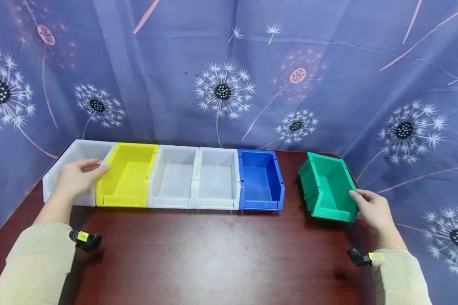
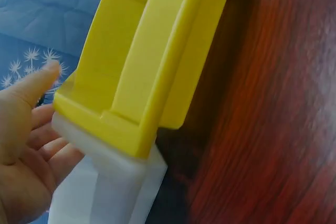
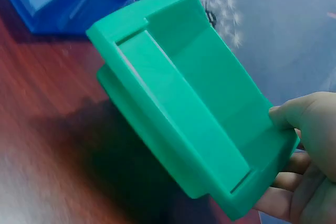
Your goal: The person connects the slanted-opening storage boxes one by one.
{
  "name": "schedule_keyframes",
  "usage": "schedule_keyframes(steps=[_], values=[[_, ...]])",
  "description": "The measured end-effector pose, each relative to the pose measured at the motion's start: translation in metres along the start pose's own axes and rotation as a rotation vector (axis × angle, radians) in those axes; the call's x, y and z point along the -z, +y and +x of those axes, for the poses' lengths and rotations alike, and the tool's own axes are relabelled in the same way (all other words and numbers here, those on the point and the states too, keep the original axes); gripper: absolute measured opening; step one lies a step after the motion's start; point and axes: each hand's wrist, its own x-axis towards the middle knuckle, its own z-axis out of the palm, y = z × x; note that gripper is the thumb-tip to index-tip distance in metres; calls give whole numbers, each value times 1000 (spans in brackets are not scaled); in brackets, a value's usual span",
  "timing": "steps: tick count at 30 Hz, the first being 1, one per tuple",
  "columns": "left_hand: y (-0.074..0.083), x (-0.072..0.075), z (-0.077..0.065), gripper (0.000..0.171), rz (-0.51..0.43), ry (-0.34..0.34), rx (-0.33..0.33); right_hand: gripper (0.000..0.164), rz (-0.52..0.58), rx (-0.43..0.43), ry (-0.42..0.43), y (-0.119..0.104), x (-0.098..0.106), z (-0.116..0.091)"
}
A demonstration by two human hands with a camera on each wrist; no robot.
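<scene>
Over the leftmost white bin (image 1: 85,200) is my left hand (image 1: 75,176), its thumb by the left rim of the yellow bin (image 1: 123,201). In the left wrist view the thumb stands up apart from the fingers (image 2: 63,161), which lie on the white bin's side. Whether they press on its wall I cannot tell. At the right, my right hand (image 1: 375,207) pinches the right side wall of a green bin (image 1: 333,214), thumb inside and fingers outside. The green bin is tilted, its front low edge turned toward me, with a shadow under it.
Two more white bins (image 1: 170,202) and a blue bin (image 1: 260,205) continue the row to the right of the yellow one, side by side. A gap of table (image 1: 291,178) separates blue from green. Behind hangs a blue dandelion-print curtain (image 1: 156,84). Dark red wood table (image 1: 213,254) lies in front.
</scene>
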Motion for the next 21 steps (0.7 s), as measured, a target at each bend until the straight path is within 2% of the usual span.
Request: schedule_keyframes(steps=[5, 7, 11, 14, 21], values=[[-3, 15, 0, 71, 157, 149, -56, 67, 83, 26, -4, -20, -6, 0], [-5, 22, 0, 66, 235, 180, -63, 68, 113, 29, -16, -29, -9, 0], [-11, 34, 0, 55, 339, 164, -54, 69, 129, 39, -39, -45, -14, 0], [-13, 39, 2, 51, 377, 141, -28, 68, 119, 42, -43, -51, -18, 3], [-21, 45, 2, 46, 432, 173, 84, 63, 100, 63, -64, -59, -28, 13]])
